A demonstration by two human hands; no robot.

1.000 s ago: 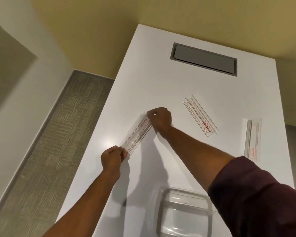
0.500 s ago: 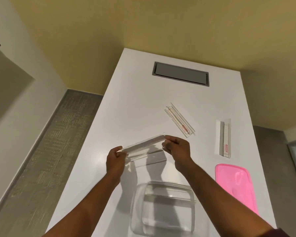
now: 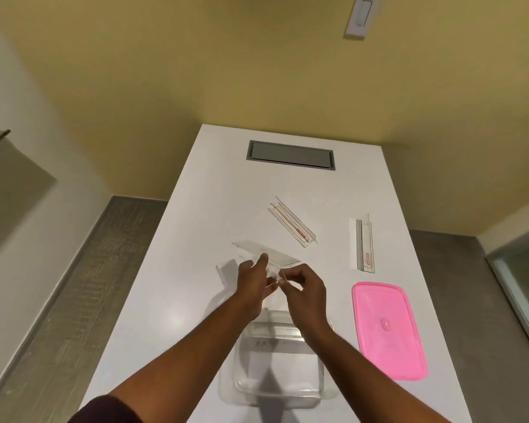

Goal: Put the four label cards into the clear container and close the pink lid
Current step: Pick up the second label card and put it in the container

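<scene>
I hold a clear label card (image 3: 268, 254) in both hands above the white table (image 3: 196, 209), just beyond the clear container (image 3: 327, 374). My left hand (image 3: 252, 285) touches its underside with the fingers. My right hand (image 3: 304, 290) pinches its near right end. The container stands open below my wrists, close to the front edge. The pink lid (image 3: 388, 331) lies flat to its right. Two more label cards lie on the table: one (image 3: 292, 223) at an angle in the middle, one (image 3: 364, 243) at the right. A faint clear shape (image 3: 226, 270) left of my left hand could be another card or a shadow.
A grey cable hatch (image 3: 290, 155) is set into the far end of the table. The table's left edge drops to grey carpet (image 3: 74, 285). A yellow wall (image 3: 257, 71) stands behind the table.
The card has come in from the left and swung round, and my hands have drawn close together over the container's far edge. My view has tilted up, so the lid is in full view.
</scene>
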